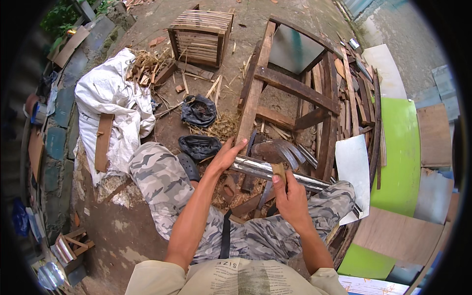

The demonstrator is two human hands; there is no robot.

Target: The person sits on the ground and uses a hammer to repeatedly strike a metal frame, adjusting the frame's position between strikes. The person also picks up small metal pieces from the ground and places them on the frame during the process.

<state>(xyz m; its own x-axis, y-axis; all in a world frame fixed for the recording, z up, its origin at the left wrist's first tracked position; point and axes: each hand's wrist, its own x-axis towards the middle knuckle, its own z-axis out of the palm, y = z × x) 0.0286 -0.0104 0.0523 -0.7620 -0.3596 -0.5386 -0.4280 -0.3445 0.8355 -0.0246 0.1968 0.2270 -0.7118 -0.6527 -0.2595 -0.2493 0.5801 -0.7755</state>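
A long silvery metal channel (253, 167) with dark streaks lies slantwise above my lap, its far right part passing over my right knee. My left hand (227, 154) grips its left end, thumb and fingers closed round it. In my right hand (291, 195), thumb and fingers pinch a small tan piece (279, 171), perhaps folded sandpaper or a thin wood block. That piece rests against the channel near its middle. Just beyond the channel lies a dark, curved, slatted thing (280, 151), partly hidden.
A dark wooden frame (295, 91) stands ahead, beside a slatted wooden crate (200, 39). Two black plastic bags (199, 110) sit on the ground near a white sack (113, 113) with wood shavings. Wood strips, a white sheet (352, 169) and green panels (398, 152) lie at right.
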